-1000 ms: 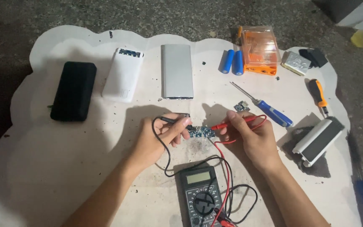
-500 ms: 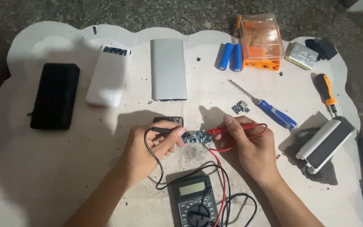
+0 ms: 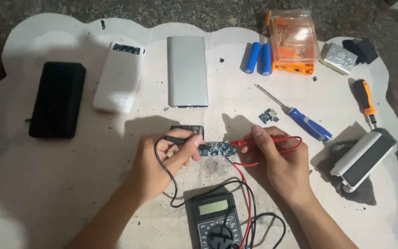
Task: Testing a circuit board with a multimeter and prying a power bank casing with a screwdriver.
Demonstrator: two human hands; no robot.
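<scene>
Left hand (image 3: pixel 164 159) pinches black probe (image 3: pixel 180 139), right hand (image 3: pixel 279 161) red probe (image 3: pixel 254 142), tips on blue circuit board (image 3: pixel 216 149); multimeter (image 3: pixel 215 221) below.

Both forearms are bare to the lower edge of the frame, the left hand (image 3: pixel 160 161) and right hand (image 3: pixel 279 163) apparently ringless, ungloved.

Red probe (image 3: pixel 260 140), black probe (image 3: pixel 180 139), blue board (image 3: pixel 216 149)

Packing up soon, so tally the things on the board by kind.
Power banks and cases: 4
Blue cells: 2
Screwdrivers: 2
Circuit boards: 2
Multimeter: 1
Probes: 2
Orange box: 1
Foil pack: 1
Total: 15
</scene>
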